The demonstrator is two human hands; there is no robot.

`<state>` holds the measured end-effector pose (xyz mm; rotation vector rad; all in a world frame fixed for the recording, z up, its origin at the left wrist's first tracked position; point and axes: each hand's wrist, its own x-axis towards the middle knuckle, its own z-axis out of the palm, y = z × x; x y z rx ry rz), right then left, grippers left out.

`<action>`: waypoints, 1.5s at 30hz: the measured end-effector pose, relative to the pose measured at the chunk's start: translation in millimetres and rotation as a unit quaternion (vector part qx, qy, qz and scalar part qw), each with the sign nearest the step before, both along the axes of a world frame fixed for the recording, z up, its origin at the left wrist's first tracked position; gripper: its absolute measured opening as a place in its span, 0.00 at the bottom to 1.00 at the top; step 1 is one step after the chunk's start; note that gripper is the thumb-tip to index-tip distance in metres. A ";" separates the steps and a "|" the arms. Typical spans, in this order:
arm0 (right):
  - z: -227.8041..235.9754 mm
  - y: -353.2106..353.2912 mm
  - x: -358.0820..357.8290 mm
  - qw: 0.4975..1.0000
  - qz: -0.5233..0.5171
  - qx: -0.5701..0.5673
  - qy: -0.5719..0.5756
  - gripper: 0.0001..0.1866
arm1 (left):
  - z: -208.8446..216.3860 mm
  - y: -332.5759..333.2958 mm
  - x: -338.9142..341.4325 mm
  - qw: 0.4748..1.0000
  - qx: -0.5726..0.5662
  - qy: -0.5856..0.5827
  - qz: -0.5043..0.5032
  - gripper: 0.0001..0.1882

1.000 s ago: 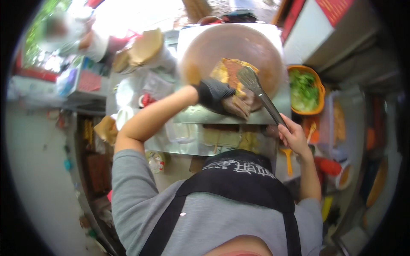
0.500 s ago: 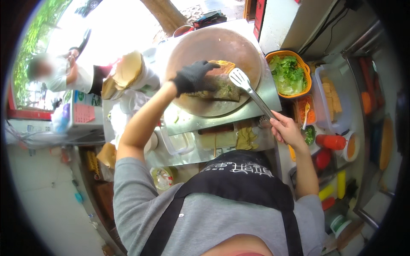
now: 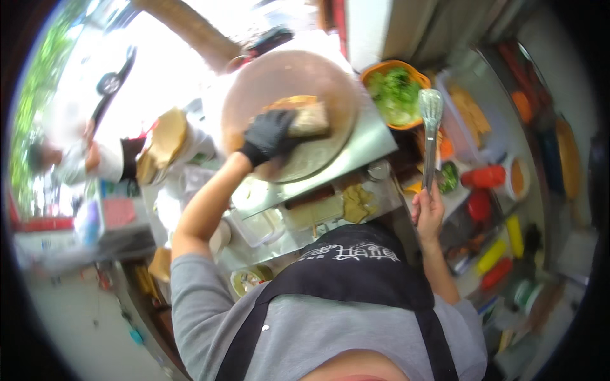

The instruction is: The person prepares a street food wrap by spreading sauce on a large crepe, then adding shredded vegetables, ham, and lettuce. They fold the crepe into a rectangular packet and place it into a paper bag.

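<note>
A folded, browned pancake (image 3: 310, 119) lies on the large round griddle (image 3: 286, 71). My left hand (image 3: 265, 136), in a black glove, is closed over the left end of the pancake, its fingers curled against it. My right hand (image 3: 429, 208) is bare and grips the handle of a slotted metal spatula (image 3: 430, 111), held upright to the right of the griddle. The spatula's head is off the pancake, near an orange basket of lettuce (image 3: 397, 95). Motion blurs the picture, and the glove hides the pancake's left end.
Right of the griddle stand a clear box (image 3: 452, 101) of tan flat pieces, shredded orange food and a red bottle (image 3: 483, 178). Tan paper-like sheets (image 3: 170, 134) are stacked at the left. Beyond the counter, a person (image 3: 82, 159) stands at far left.
The spatula has swung away from the pancake, up and to the right. My left hand has shifted from the pancake's top to its left end. The whole view has turned slightly.
</note>
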<state>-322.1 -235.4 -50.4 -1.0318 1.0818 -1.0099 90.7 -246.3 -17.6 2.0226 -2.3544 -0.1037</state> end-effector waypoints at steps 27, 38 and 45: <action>-88.8 -16.5 -200.1 0.777 -0.481 0.363 0.183 0.22 | -47.7 49.4 94.5 0.990 -0.042 -0.132 -0.005 0.29; -69.2 -11.0 -244.3 0.729 -0.473 0.027 0.494 0.16 | -17.9 87.1 13.2 0.917 -0.081 0.132 0.368 0.38; 21.2 -64.8 -45.4 0.887 -0.157 -0.377 0.217 0.08 | 8.3 83.0 -25.7 0.915 -0.050 0.180 0.358 0.36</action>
